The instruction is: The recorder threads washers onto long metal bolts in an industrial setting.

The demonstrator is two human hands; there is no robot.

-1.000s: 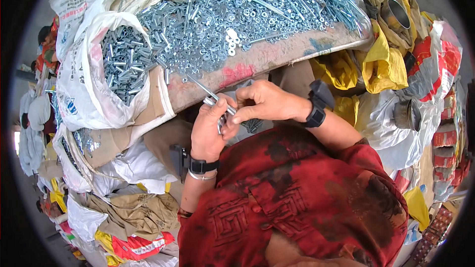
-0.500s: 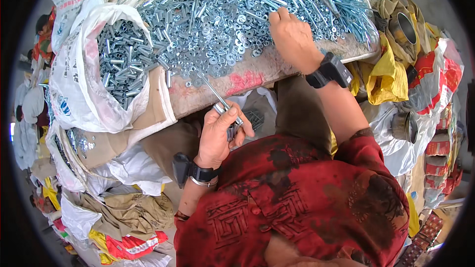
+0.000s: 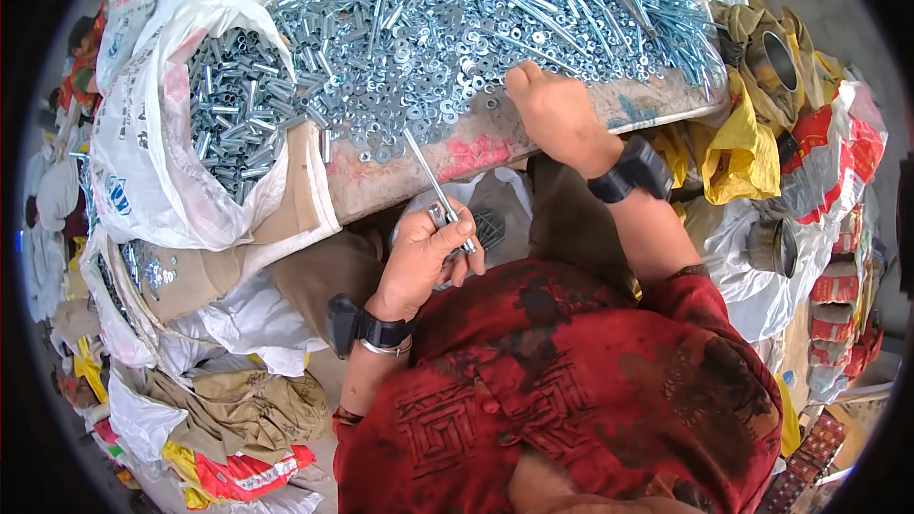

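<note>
My left hand [image 3: 426,252] is closed around a long thin metal bolt [image 3: 427,167], which slants up and left past my thumb. Short metal sleeves [image 3: 437,215] also show between its fingers; how many cannot be told. My right hand [image 3: 560,121] is at the near edge of the heap, its fingers pinched together with the tips turned away. Whatever they grip, if anything, is hidden. Beyond that hand lie loose washers [image 3: 473,71] and small nuts [image 3: 609,55]. Long bolts [image 3: 657,14] pile up at the far right of the heap.
A white woven sack [image 3: 143,162] at the left holds many short metal sleeves [image 3: 238,114]. The worn tabletop [image 3: 381,186] ends just ahead of my lap. Below it hangs a translucent bag [image 3: 509,195]. Yellow cloth [image 3: 747,152] and plastic bags [image 3: 852,148] crowd the right side.
My right hand has drawn back from the washers toward the table's near edge, its fingers curling in. My left hand has barely shifted and keeps the bolt, now tilted a little more upright.
</note>
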